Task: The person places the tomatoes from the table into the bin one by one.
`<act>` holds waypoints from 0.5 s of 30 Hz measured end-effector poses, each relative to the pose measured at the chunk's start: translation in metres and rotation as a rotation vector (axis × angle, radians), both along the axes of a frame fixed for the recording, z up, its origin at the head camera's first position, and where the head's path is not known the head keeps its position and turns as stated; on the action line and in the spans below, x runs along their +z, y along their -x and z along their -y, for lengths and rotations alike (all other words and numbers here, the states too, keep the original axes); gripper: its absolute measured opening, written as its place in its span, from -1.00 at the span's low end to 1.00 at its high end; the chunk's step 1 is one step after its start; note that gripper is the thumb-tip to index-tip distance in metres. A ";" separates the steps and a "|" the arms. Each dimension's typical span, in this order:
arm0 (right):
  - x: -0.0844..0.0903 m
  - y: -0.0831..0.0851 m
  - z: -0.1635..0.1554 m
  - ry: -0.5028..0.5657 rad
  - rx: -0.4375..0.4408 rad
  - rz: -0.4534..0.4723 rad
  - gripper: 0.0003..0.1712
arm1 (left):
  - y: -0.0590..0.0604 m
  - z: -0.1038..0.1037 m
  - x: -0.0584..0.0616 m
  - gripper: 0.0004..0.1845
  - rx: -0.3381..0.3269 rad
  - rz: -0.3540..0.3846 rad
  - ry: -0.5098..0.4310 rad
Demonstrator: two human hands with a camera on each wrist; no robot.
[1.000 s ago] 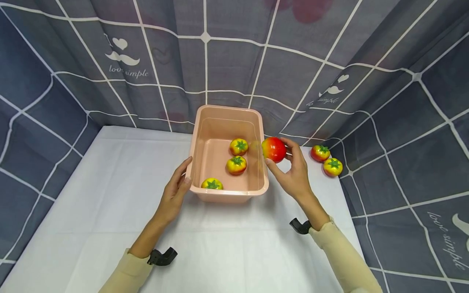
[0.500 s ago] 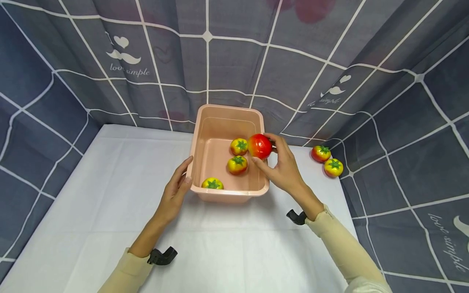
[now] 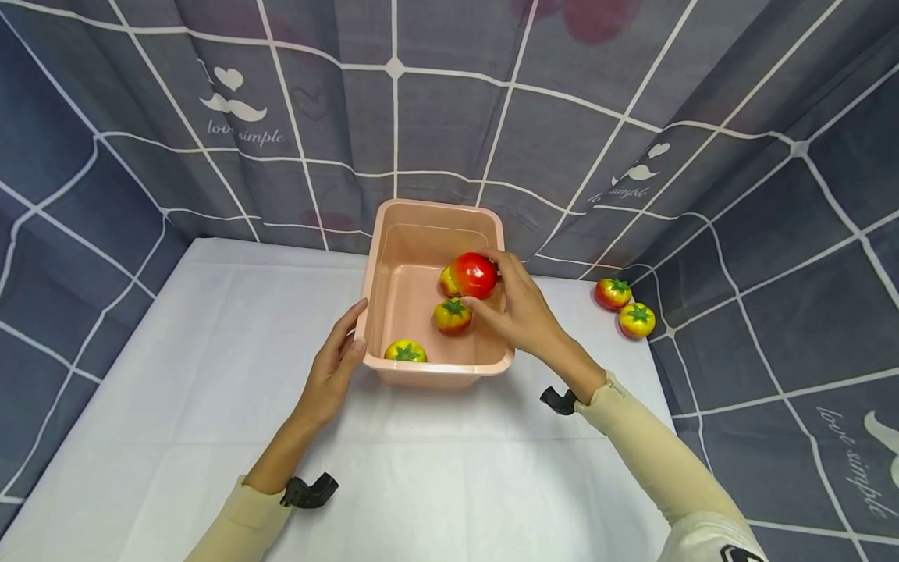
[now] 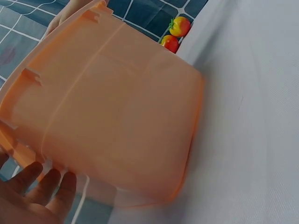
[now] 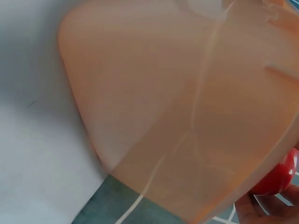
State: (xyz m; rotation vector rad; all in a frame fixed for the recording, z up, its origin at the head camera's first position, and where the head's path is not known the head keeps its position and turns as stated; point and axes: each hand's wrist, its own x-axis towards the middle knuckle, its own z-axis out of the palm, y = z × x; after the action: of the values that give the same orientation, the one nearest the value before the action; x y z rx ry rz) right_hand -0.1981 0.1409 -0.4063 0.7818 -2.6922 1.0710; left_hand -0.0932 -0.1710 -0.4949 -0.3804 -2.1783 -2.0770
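Observation:
My right hand (image 3: 520, 308) holds a glossy red tomato (image 3: 474, 275) between thumb and fingers, over the right part of the peach plastic bin (image 3: 403, 293). In the right wrist view that tomato (image 5: 279, 177) shows past the bin's rim. Beneath the held one, a yellow-red tomato (image 3: 449, 282) is partly covered. Another tomato (image 3: 453, 317) lies just nearer, and a third tomato (image 3: 405, 351) sits by the bin's near wall. My left hand (image 3: 332, 371) grips the bin's left rim; its fingers (image 4: 60, 193) reach under the rim in the left wrist view.
Two more tomatoes, a farther one (image 3: 613, 293) and a nearer one (image 3: 637, 321), lie at the right edge of the white-covered table (image 3: 421, 468). A grey checked curtain (image 3: 449, 117) stands behind the bin and along both sides.
My right hand has carried the red tomato leftward, from beside the bin's right rim to over its inside. The left hand has stayed at the left rim.

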 end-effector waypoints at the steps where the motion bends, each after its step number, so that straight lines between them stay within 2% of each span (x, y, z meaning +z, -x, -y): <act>1: 0.000 0.002 0.002 0.000 0.005 0.003 -0.12 | 0.000 0.000 0.000 -0.37 0.002 0.001 -0.001; 15: 0.000 0.012 0.020 0.050 0.020 0.021 -0.11 | 0.000 0.000 -0.001 -0.36 -0.002 0.005 -0.008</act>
State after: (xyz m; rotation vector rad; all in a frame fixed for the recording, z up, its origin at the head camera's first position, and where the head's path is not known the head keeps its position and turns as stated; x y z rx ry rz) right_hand -0.2096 0.1212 -0.4064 0.7957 -2.6690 1.1523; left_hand -0.0932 -0.1712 -0.4964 -0.3776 -2.1732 -2.0892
